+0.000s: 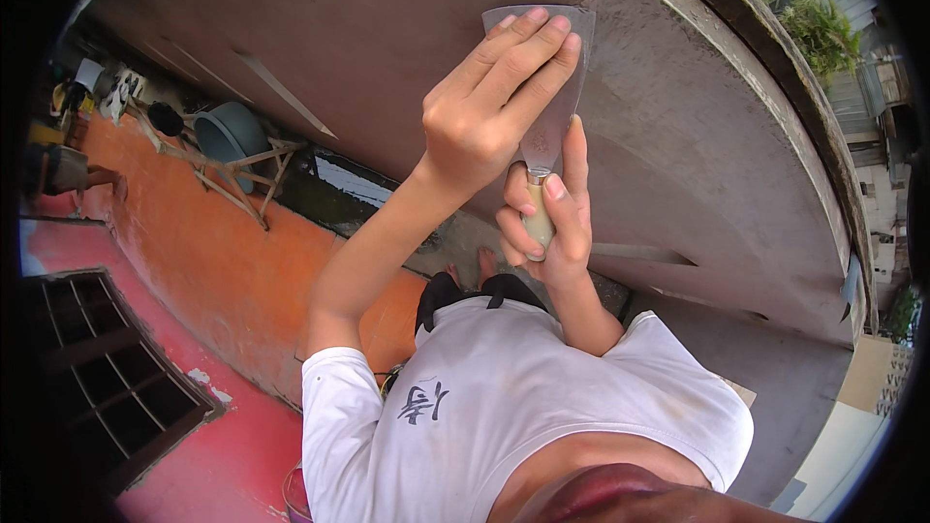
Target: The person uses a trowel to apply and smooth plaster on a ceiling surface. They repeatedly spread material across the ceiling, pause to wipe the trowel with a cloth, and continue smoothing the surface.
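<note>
A wide putty knife, with a metal blade [552,131] and cream handle [537,218], is raised against the grey-brown plastered wall [668,136]. My left hand [489,111] lies over the blade, its fingers extended near the top edge and pressing on it; its thumb is hidden. My right hand [564,232] grips the handle lower down, index finger pointing up along the blade's side. A rougher, mottled patch of plaster [620,10] shows just right of the blade's top corner.
A wooden trestle [252,208] with a grey-blue tub [223,140] stands left on an orange floor [184,203], beside a dark wet channel [344,196]. Another person's legs [102,177] show at far left. A pink wall with a barred window [107,378] is lower left; roofs and plants are upper right.
</note>
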Demonstrator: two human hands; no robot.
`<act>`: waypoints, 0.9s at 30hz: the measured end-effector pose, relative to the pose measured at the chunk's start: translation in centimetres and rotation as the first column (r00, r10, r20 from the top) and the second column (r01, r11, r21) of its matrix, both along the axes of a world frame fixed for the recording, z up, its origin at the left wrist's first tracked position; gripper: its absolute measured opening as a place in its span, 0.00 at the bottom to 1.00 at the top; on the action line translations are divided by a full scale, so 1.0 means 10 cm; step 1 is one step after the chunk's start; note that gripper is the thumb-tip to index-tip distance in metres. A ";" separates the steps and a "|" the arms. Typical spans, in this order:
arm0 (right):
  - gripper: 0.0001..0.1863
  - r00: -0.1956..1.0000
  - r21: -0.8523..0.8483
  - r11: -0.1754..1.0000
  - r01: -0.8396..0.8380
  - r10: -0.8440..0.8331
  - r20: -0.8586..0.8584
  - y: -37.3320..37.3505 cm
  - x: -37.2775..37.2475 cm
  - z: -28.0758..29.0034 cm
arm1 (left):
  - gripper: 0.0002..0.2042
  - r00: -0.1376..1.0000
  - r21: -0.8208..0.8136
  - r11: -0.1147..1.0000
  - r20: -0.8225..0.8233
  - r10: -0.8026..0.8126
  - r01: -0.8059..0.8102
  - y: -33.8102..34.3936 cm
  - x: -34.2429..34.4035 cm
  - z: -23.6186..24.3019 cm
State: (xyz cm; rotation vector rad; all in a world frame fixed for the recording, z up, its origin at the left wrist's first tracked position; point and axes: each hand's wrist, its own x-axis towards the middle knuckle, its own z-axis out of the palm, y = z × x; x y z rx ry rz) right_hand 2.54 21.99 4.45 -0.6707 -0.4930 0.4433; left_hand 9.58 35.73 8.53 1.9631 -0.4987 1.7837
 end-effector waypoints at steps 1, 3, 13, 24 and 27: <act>0.32 1.000 -0.021 1.000 0.011 -0.010 0.010 -0.03 -0.02 -0.02 | 0.13 1.000 -0.005 1.000 0.001 0.002 -0.002 -0.03 -0.01 0.00; 0.32 0.999 0.005 1.000 0.001 -0.001 0.035 0.01 0.09 0.05 | 0.14 0.998 0.011 1.000 0.055 0.027 -0.028 0.02 0.04 0.13; 0.31 0.994 -0.098 0.991 0.096 -0.089 0.068 0.03 0.14 0.22 | 0.18 0.986 0.031 0.998 0.159 0.041 -0.047 0.04 0.15 0.24; 0.31 1.000 -0.513 0.858 -0.009 -0.004 -0.025 -0.52 -0.47 -0.55 | 0.34 0.909 -0.070 0.997 -0.416 -0.011 -0.020 -0.35 -0.76 -1.13; 0.31 0.967 -0.837 0.514 -0.185 -0.057 -0.248 -1.12 -0.94 -1.63 | 0.45 0.335 0.229 0.946 -0.931 0.144 0.231 -0.47 -1.58 -2.73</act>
